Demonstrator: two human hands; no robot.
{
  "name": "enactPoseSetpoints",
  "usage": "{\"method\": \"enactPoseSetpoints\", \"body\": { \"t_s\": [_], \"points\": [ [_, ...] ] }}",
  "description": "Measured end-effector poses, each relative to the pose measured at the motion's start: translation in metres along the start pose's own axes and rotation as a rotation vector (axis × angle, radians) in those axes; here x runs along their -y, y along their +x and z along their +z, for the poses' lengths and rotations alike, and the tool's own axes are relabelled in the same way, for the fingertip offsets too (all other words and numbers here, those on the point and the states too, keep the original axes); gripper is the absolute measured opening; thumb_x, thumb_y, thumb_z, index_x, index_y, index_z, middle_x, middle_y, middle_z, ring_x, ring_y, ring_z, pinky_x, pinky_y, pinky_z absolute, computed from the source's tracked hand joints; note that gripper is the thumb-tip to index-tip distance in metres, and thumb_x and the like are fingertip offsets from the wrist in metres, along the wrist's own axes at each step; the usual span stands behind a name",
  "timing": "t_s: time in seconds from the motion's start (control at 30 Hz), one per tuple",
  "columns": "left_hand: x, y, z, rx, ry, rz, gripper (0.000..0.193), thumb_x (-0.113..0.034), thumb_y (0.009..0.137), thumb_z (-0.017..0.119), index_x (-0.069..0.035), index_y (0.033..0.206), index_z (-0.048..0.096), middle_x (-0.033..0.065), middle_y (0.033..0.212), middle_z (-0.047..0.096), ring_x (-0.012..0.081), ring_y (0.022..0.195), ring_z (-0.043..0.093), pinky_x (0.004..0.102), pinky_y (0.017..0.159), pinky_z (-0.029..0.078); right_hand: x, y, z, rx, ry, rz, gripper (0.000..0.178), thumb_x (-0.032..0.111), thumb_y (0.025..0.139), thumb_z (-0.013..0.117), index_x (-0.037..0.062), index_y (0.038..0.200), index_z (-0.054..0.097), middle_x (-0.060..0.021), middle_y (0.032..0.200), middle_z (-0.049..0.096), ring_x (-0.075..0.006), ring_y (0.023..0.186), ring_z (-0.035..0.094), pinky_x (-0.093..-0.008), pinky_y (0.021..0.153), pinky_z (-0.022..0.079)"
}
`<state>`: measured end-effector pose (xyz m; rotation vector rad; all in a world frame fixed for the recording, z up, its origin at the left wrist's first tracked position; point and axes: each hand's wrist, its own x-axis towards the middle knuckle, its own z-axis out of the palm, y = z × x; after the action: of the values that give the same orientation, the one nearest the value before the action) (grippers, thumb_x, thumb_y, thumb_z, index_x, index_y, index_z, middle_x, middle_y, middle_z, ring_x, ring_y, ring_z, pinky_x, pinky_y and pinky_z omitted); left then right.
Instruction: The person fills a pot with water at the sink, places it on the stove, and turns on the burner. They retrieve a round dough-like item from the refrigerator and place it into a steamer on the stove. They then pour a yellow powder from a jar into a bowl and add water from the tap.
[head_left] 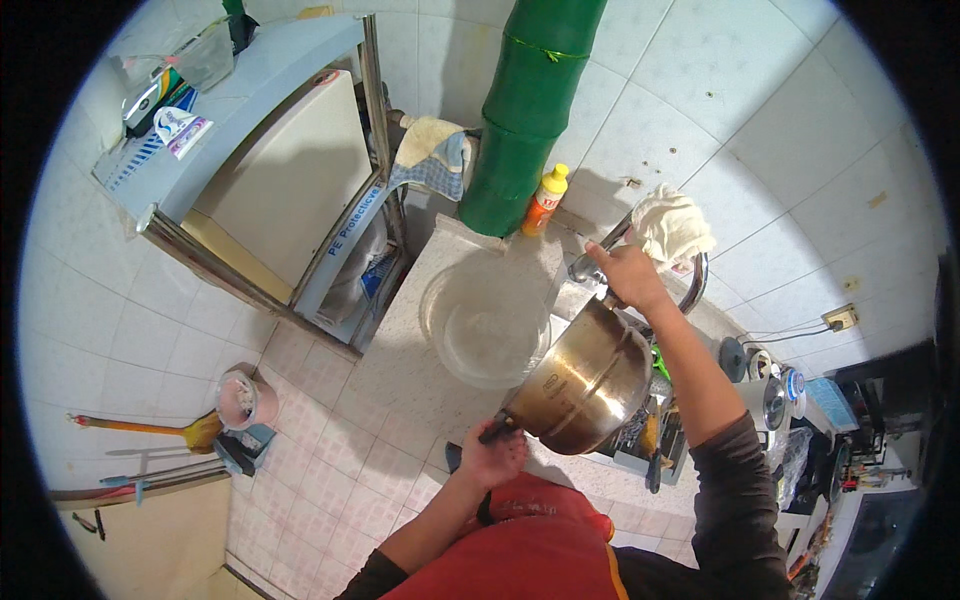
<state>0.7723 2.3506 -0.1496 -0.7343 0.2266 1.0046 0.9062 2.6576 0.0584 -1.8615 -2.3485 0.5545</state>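
A shiny steel pot (585,385) with dark handles is held up, tilted on its side, above the counter by the sink. Its outer wall faces up and its inside is hidden from me. My left hand (493,455) is closed round the near black handle. At the far handle, my right hand (635,278) is closed, with a finger stretched toward the metal faucet (582,268); whether it touches the faucet I cannot tell. Just left of the pot, a clear round basin (490,335) stands on the speckled counter (405,340).
A green bamboo-like column (525,110) and a yellow-capped orange bottle (545,200) stand behind the basin. A pale cloth (672,225) hangs beyond the faucet. Utensils lie right of the pot. At left are a metal-legged shelf (240,110) and a pink bucket (245,400).
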Motion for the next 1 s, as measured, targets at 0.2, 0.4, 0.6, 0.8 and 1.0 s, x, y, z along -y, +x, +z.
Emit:
{"method": "enactPoseSetpoints", "body": {
  "t_s": [0.2, 0.4, 0.6, 0.8, 1.0],
  "points": [
    [-0.018, -0.003, -0.005, 0.191, 0.077, 0.091, 0.039, -0.042, 0.085, 0.055, -0.007, 0.097, 0.067, 0.0116, 0.091, 0.069, 0.0273, 0.081, 0.064, 0.0366, 0.073, 0.051, 0.032, -0.017, -0.021, -0.067, 0.064, -0.070, 0.073, 0.060, 0.094, 0.049, -0.0075, 0.078, 0.070, -0.0324, 0.081, 0.065, -0.0456, 0.086, 0.066, -0.0500, 0.081, 0.051],
    [-0.001, -0.019, 0.002, -0.031, 0.173, 0.067, 0.042, -0.046, 0.085, 0.056, -0.010, 0.105, 0.067, 0.0083, 0.096, 0.070, 0.0258, 0.083, 0.063, 0.0376, 0.071, 0.050, -0.001, -0.088, -0.033, -0.148, 0.308, -0.180, 0.050, 0.040, 0.093, 0.060, -0.0075, 0.083, 0.066, -0.0275, 0.074, 0.064, -0.0391, 0.074, 0.066, -0.0436, 0.073, 0.051],
    [-0.002, -0.002, 0.055, 0.001, 0.825, 0.092, 0.053, -0.053, 0.093, 0.045, -0.006, 0.106, 0.066, 0.0126, 0.085, 0.070, 0.0266, 0.071, 0.066, 0.0401, 0.066, 0.052, -0.140, -0.208, -0.038, -0.283, 1.010, 0.174, 0.030, 0.008, 0.094, 0.061, 0.0028, 0.124, 0.057, -0.0029, 0.098, 0.065, -0.0132, 0.082, 0.062, -0.0259, 0.068, 0.051],
    [0.008, 0.079, 0.111, -0.024, 1.326, 0.037, 0.057, -0.053, 0.096, 0.043, -0.001, 0.103, 0.065, 0.0146, 0.082, 0.069, 0.0267, 0.072, 0.068, 0.0390, 0.064, 0.055, -0.266, -0.252, 0.008, 0.026, 1.561, 0.658, 0.026, 0.015, 0.099, 0.057, 0.0019, 0.120, 0.051, -0.0130, 0.092, 0.065, -0.0221, 0.068, 0.068, -0.0295, 0.049, 0.059],
    [-0.015, 0.174, 0.164, -0.314, 1.637, 0.380, 0.043, -0.041, 0.095, 0.054, 0.000, 0.101, 0.066, 0.0108, 0.085, 0.068, 0.0259, 0.076, 0.066, 0.0395, 0.068, 0.056, -0.306, -0.245, 0.060, -0.131, 1.745, 0.501, 0.021, 0.019, 0.101, 0.055, 0.0029, 0.112, 0.049, -0.0121, 0.080, 0.065, -0.0188, 0.051, 0.063, -0.0282, 0.042, 0.053]
  ]
}}
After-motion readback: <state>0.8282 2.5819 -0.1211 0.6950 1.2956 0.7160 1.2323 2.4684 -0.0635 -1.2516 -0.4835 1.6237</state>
